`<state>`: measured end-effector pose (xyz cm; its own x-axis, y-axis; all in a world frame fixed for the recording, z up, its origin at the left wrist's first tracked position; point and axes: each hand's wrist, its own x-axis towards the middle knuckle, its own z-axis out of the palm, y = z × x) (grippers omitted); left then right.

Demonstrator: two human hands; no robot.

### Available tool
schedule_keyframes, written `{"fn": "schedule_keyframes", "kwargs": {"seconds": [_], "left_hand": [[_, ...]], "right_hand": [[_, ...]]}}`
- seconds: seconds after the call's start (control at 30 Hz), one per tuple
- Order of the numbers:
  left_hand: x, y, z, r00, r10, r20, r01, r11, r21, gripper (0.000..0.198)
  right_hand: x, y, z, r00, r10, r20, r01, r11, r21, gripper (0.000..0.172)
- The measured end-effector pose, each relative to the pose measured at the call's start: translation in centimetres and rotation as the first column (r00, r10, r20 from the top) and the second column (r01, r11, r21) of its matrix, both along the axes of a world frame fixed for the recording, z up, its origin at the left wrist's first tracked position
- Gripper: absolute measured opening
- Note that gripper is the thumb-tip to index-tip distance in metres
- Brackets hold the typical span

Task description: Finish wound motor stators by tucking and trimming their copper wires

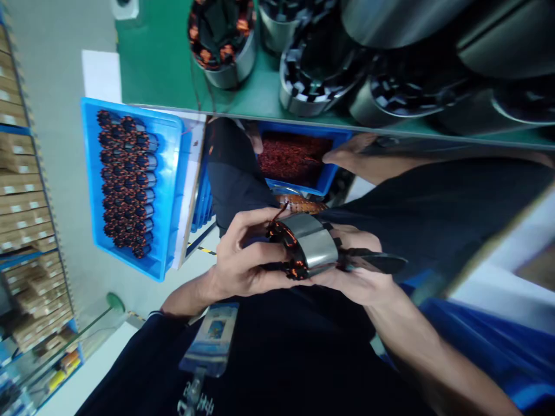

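Observation:
I hold a motor stator (318, 245) with a bare steel ring, dark insulation and copper windings in front of my body. My left hand (249, 254) grips its wound left end, some fingers reaching around the opening. My right hand (364, 283) supports the opposite end from below and behind. A dark, flat, blade-like piece (381, 262) juts out to the right over the right hand; whether it is part of the stator or separate I cannot tell. One loose wire end sticks up from the windings.
Above, a green bench (160, 63) carries a wound stator (234, 69) and several other steel stator cores (306, 104). At left, a blue tray (171, 190) contains rows of wound parts. Below the bench edge, another blue bin (321, 188) holds reddish wire bits between my legs.

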<state>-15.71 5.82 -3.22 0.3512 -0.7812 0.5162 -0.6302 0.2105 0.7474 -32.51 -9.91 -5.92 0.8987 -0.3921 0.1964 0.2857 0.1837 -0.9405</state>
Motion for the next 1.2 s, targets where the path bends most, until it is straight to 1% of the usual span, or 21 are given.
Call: {"fn": "schedule_keyframes", "kwargs": {"seconds": [0.1,0.13,0.2,0.23,0.27,0.3,0.37,0.4,0.43,0.5,0.53,0.6,0.67,0.73,0.83,0.93,1.0,1.1,1.13,1.17,1.2], "left_hand": [[1.0,1.8,0.3,0.995,0.043,-0.088,-0.039,0.998,0.039,0.037],[1.7,2.6,0.1,0.991,0.076,-0.114,-0.069,0.996,0.061,0.038],[4.4,4.7,-0.3,0.972,0.225,-0.067,-0.215,0.968,0.125,0.041],[6.3,5.9,-0.6,0.946,0.324,0.009,-0.321,0.932,0.166,0.042],[8.5,7.1,-0.8,0.889,0.443,0.119,-0.458,0.869,0.189,0.043],[11.0,8.2,-1.0,0.839,0.509,0.191,-0.541,0.817,0.199,0.041],[16.4,10.1,-1.5,0.777,0.566,0.276,-0.625,0.748,0.225,0.041],[19.0,10.8,-1.9,0.756,0.574,0.315,-0.649,0.721,0.243,0.047],[21.5,11.2,-2.3,0.748,0.563,0.352,-0.658,0.700,0.277,0.054],[25.6,11.6,-3.4,0.760,0.495,0.420,-0.642,0.669,0.373,0.062],[27.2,11.4,-4.1,0.776,0.445,0.447,-0.622,0.655,0.429,0.063],[29.3,10.7,-5.4,0.807,0.341,0.482,-0.579,0.614,0.536,0.060],[30.4,9.6,-6.6,0.822,0.265,0.504,-0.557,0.559,0.614,0.053],[31.0,8.6,-7.6,0.814,0.237,0.529,-0.569,0.509,0.647,0.045],[31.3,7.6,-8.4,0.759,0.281,0.588,-0.644,0.458,0.613,0.039],[31.4,7.5,-8.1,0.677,0.363,0.640,-0.731,0.424,0.534,0.043],[31.1,7.6,-7.0,0.634,0.409,0.656,-0.769,0.424,0.479,0.048],[29.0,7.3,-3.9,0.560,0.495,0.665,-0.819,0.451,0.355,0.049],[27.8,6.7,-2.6,0.539,0.527,0.657,-0.828,0.475,0.299,0.046],[26.2,5.9,-1.2,0.530,0.556,0.641,-0.825,0.514,0.236,0.044],[24.6,4.7,0.1,0.566,0.566,0.600,-0.779,0.606,0.162,0.043]], "right_hand": [[1.5,0.8,1.3,0.993,-0.030,-0.115,0.028,1.000,-0.015,0.033],[1.9,1.1,1.7,0.985,-0.028,-0.169,0.024,0.999,-0.027,0.028],[2.4,1.5,2.3,0.965,-0.022,-0.260,0.011,0.999,-0.044,0.011],[2.4,1.7,2.3,0.956,-0.019,-0.293,0.005,0.999,-0.048,0.008],[2.3,1.8,2.1,0.946,-0.024,-0.323,0.007,0.999,-0.053,0.010],[2.0,1.8,1.7,0.935,-0.035,-0.352,0.014,0.998,-0.063,0.016],[1.0,1.9,0.4,0.907,-0.061,-0.417,0.025,0.996,-0.091,0.037],[0.4,2.0,-0.4,0.886,-0.071,-0.459,0.026,0.994,-0.103,0.044],[-0.3,2.1,-1.3,0.859,-0.077,-0.506,0.024,0.994,-0.110,0.045],[-1.6,2.3,-2.7,0.808,-0.042,-0.587,-0.018,0.995,-0.096,0.040],[-2.2,2.4,-3.3,0.786,-0.007,-0.619,-0.054,0.995,-0.081,0.038],[-2.9,2.8,-3.9,0.750,0.072,-0.658,-0.132,0.990,-0.041,0.041],[-3.1,3.2,-4.1,0.731,0.101,-0.675,-0.147,0.989,-0.011,0.049],[-3.1,3.8,-4.1,0.721,0.099,-0.685,-0.129,0.992,0.008,0.054],[-3.0,4.3,-4.2,0.705,0.141,-0.695,-0.155,0.987,0.042,0.055],[-3.2,4.6,-4.3,0.683,0.189,-0.706,-0.186,0.979,0.082,0.059],[-3.1,4.9,-4.4,0.672,0.187,-0.716,-0.171,0.981,0.095,0.065],[-2.8,5.3,-4.5,0.647,0.090,-0.757,-0.054,0.996,0.072,0.077],[-2.6,5.4,-4.5,0.633,0.061,-0.772,-0.011,0.998,0.070,0.078],[-2.3,5.5,-4.5,0.622,0.048,-0.781,0.021,0.997,0.078,0.078],[-2.1,5.5,-4.5,0.617,0.056,-0.785,0.036,0.994,0.100,0.076]]}}
